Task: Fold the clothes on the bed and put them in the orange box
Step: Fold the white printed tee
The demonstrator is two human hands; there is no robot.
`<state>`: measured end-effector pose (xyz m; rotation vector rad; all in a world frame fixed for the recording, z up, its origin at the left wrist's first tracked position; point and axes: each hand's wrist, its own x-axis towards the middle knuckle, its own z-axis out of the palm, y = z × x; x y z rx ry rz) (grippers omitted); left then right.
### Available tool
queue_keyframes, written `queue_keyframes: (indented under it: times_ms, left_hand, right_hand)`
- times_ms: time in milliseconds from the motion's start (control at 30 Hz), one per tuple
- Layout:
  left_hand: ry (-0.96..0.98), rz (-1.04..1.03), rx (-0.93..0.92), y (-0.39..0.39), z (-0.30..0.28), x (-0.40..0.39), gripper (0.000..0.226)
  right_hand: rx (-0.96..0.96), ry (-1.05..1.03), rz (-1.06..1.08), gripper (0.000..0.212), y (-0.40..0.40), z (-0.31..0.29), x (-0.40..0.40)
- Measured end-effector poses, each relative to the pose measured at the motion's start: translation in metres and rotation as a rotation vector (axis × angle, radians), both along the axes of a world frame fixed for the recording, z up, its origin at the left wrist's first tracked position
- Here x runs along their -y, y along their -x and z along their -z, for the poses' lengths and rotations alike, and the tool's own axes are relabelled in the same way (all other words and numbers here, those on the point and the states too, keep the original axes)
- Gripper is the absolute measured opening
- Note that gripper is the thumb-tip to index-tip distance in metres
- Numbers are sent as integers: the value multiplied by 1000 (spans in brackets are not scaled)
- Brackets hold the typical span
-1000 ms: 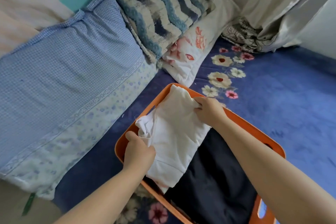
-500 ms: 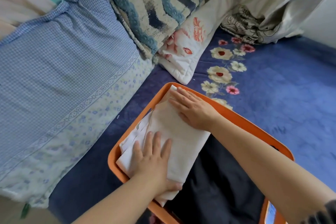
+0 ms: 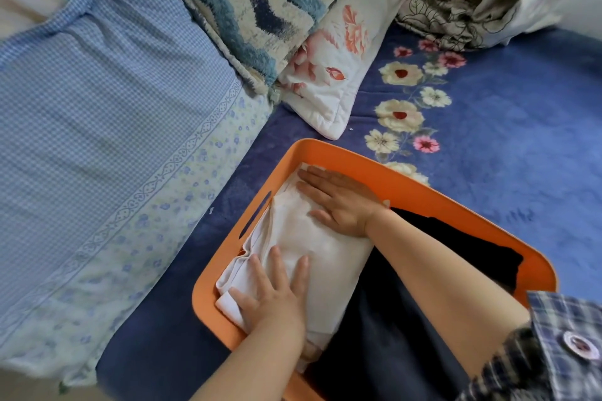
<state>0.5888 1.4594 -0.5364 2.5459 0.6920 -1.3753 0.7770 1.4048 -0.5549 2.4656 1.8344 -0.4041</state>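
so the orange box (image 3: 420, 187) is sitting on the blue bed cover (image 3: 521, 127), the one with the flower print, and there's a folded white garment (image 3: 312, 244) lying inside it along the left side of the box. both hands are flat on top of that garment, fingers straight and spread, pressing down on it and not gripping anything. the left hand (image 3: 272, 298) is on the near end of the white fold, close to the box's near-left corner, and the right hand (image 3: 338, 200) is on the far end, fingertips almost at the far wall of the box. next to the white piece, filling the rest of the box, there's dark clothing (image 3: 433, 267), looks black or navy, hard to tell how many pieces. the right arm crosses over that dark stuff, and a plaid sleeve (image 3: 560, 352) with a button shows at the bottom right corner. on the left of the bed there's a big blue checked pillow (image 3: 107, 114), behind the box a wavy blue textured cushion (image 3: 260, 0) and a white floral pillow (image 3: 338, 68), plus some crumpled pale fabric (image 3: 456, 10) up in the far right corner
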Motion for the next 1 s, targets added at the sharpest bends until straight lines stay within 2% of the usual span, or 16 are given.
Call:
queue_keyframes:
  times_ms: [100, 167, 233, 267, 333, 400, 433, 500, 600, 700, 833, 1000]
  left_hand:
    - [26, 10, -20, 1, -4, -2, 120]
    - [84, 34, -20, 1, -15, -5, 120]
    - [114, 25, 57, -1, -27, -7, 116]
    - [91, 12, 117, 1, -30, -7, 112]
    - [12, -24, 173, 6, -30, -6, 110]
    - [-20, -72, 107, 9, -27, -4, 116]
    - [-24, -92, 61, 7, -26, -3, 119]
    - [-14, -122, -8, 2, -24, -2, 123]
    - [15, -150, -25, -4, -20, -2, 129]
    - [6, -155, -30, -3, -9, -4, 132]
    - [-61, -188, -57, -7, 2, 2, 129]
    - [-81, -175, -99, -9, -6, 5, 133]
  right_hand:
    - [281, -52, -55, 56, 7, 4, 6]
    - [383, -90, -72, 62, 18, -1, 7]
    - [400, -220, -137, 60, 24, -6, 9]
    - [361, -246, -138, 54, 23, -9, 9]
    - [144, -150, -123, 53, 15, -15, 8]
    - [-35, -73, -1, 57, 4, -13, 8]
    - [-113, -40, 45, 52, 0, -8, 9]
    - [-260, -84, 146, 50, 2, -3, 8]
    - [-264, -150, 148, 59, 4, 6, 5]
    - [-346, -105, 208, 47, -1, 19, 2]
    - [-461, -165, 307, 42, -4, 25, -2]
    - [-411, -149, 323, 42, 2, 23, -3]
